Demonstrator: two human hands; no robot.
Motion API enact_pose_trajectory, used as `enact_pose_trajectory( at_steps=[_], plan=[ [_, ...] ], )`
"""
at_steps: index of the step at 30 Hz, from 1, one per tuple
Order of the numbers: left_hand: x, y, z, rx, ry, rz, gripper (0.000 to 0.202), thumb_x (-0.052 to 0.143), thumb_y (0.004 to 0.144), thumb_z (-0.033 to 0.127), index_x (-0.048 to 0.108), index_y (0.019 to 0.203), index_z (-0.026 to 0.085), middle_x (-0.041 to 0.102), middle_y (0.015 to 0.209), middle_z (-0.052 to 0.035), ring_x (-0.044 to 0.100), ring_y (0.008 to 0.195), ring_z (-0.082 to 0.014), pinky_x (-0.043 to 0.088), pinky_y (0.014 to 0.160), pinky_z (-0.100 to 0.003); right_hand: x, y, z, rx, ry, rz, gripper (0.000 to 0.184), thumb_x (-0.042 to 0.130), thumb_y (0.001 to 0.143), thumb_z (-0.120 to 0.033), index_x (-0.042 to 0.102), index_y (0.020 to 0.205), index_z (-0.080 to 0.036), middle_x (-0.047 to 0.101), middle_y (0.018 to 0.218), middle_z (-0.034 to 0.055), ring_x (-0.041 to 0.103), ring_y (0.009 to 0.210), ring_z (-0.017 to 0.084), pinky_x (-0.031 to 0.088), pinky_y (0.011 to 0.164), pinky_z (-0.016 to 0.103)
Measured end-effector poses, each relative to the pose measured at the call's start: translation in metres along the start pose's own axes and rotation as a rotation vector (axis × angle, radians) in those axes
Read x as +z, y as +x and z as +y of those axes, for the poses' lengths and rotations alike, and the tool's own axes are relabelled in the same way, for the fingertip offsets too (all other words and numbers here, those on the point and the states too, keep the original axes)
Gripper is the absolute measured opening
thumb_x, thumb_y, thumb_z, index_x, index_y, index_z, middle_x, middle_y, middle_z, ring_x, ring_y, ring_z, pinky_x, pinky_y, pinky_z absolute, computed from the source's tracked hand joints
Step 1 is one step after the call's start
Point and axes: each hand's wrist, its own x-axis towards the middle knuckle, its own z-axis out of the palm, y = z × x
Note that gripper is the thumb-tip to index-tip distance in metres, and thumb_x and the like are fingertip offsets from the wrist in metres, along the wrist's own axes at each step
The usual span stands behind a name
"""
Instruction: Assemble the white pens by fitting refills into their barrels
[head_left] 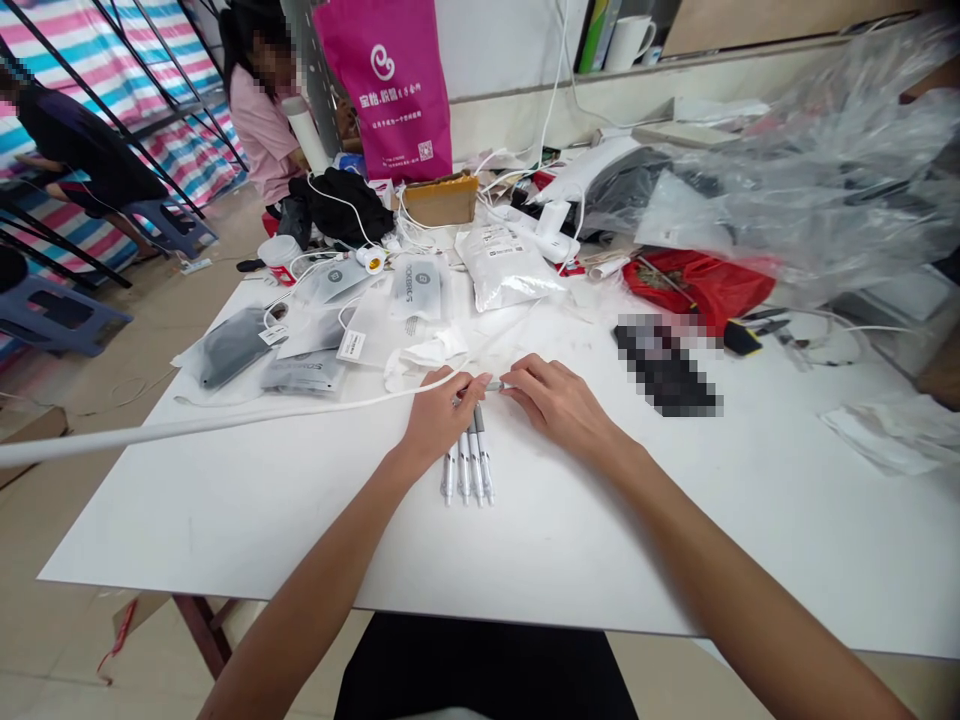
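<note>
Near the middle of the white table [315, 520], a short piece of a white and grey pen [495, 385] lies crosswise between my two hands. My left hand [439, 415] is closed, its thumb and fingers pinching the left end. From the other side my right hand [553, 400] pinches the right end with bent fingers. Just below them several white and grey click pens [471, 470] lie side by side, their upper ends partly covered by my left hand. A white cable [330, 408] passes in front of the view and crosses near my left hand.
Frosted zip pouches [304, 370] and a white packet [506, 268] lie beyond my hands. To the right are a blurred-out dark object [664, 365], a red bag [697, 285] and clear plastic [780, 190]. Behind stands a magenta bag [390, 90]. Two people sit at the far left.
</note>
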Motion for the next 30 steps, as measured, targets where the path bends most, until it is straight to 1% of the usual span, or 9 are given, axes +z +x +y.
enact_pose_trajectory(
  at_steps=[4,7,8,10,12,13,18,24,30],
  plan=[
    [0.001,0.0,0.0,-0.013,-0.004,0.008,0.056,0.052,0.107,0.056,0.065,0.063,0.024,0.062,0.062,-0.0016,0.056,0.066,-0.019,0.051,0.087,-0.039,0.001,-0.002,0.0,0.005,0.002,-0.028,0.018,0.043,0.112,-0.023,0.061,0.108,-0.021,0.072,0.099,0.0074,0.058,0.071,0.019,0.043,0.072,0.034],
    [0.001,0.0,0.0,-0.004,0.019,0.017,0.055,0.05,0.108,0.055,0.067,0.066,0.024,0.064,0.064,-0.0019,0.059,0.072,-0.0204,0.05,0.093,-0.04,-0.001,-0.001,-0.001,-0.009,0.038,-0.046,0.019,0.045,0.112,-0.03,0.061,0.116,-0.02,0.073,0.101,0.0085,0.062,0.079,0.021,0.044,0.076,0.035],
    [0.0,0.0,0.0,0.013,0.024,0.012,0.05,0.05,0.108,0.054,0.072,0.074,0.024,0.068,0.069,-0.0023,0.061,0.077,-0.0213,0.049,0.095,-0.04,-0.001,-0.001,-0.001,-0.014,0.043,-0.049,0.021,0.045,0.112,-0.031,0.061,0.12,-0.019,0.073,0.103,0.0092,0.064,0.082,0.022,0.044,0.077,0.036],
    [-0.001,0.0,-0.002,0.07,0.021,-0.016,0.034,0.057,0.106,0.051,0.078,0.098,0.026,0.076,0.089,-0.0036,0.066,0.093,-0.0233,0.047,0.101,-0.041,-0.001,0.0,-0.001,-0.013,0.027,-0.043,0.024,0.043,0.113,-0.029,0.062,0.123,-0.019,0.073,0.103,0.0095,0.064,0.083,0.021,0.044,0.077,0.036],
    [-0.002,0.0,-0.004,0.13,-0.002,-0.056,0.028,0.063,0.104,0.048,0.077,0.12,0.029,0.078,0.106,-0.0044,0.067,0.104,-0.0245,0.045,0.106,-0.041,0.0,0.0,0.0,-0.012,-0.008,-0.029,0.024,0.041,0.113,-0.026,0.063,0.12,-0.019,0.073,0.1,0.0086,0.062,0.079,0.02,0.043,0.075,0.035],
    [-0.002,0.0,-0.005,0.152,-0.013,-0.065,0.028,0.063,0.104,0.046,0.077,0.123,0.03,0.078,0.109,-0.0045,0.066,0.105,-0.0248,0.044,0.107,-0.042,0.001,-0.001,0.0,-0.012,-0.022,-0.024,0.024,0.042,0.113,-0.025,0.064,0.118,-0.019,0.072,0.098,0.0081,0.061,0.077,0.02,0.043,0.074,0.034],
    [0.001,0.001,-0.011,0.169,0.011,-0.051,0.027,0.058,0.107,0.043,0.081,0.113,0.031,0.079,0.097,-0.0048,0.066,0.098,-0.0256,0.042,0.105,-0.044,0.004,-0.003,0.0,0.018,-0.026,-0.048,0.022,0.043,0.113,-0.027,0.064,0.114,-0.02,0.073,0.099,0.0076,0.061,0.076,0.019,0.041,0.07,0.033],
    [0.001,0.001,-0.009,0.185,0.066,-0.09,0.032,0.05,0.111,0.042,0.078,0.111,0.029,0.079,0.099,-0.0049,0.067,0.095,-0.0239,0.039,0.103,-0.042,0.005,-0.003,-0.001,0.027,-0.012,-0.062,0.021,0.043,0.113,-0.027,0.063,0.112,-0.02,0.072,0.097,0.0069,0.061,0.074,0.019,0.042,0.068,0.033],
    [-0.006,0.003,-0.011,0.161,0.113,-0.04,0.041,0.041,0.113,0.044,0.073,0.096,0.026,0.071,0.081,-0.0036,0.061,0.087,-0.0235,0.039,0.096,-0.04,0.0,-0.003,0.006,0.046,0.001,0.004,0.017,0.048,0.11,-0.028,0.064,0.113,-0.021,0.074,0.103,0.0088,0.063,0.077,0.021,0.044,0.071,0.034]
  ],
)
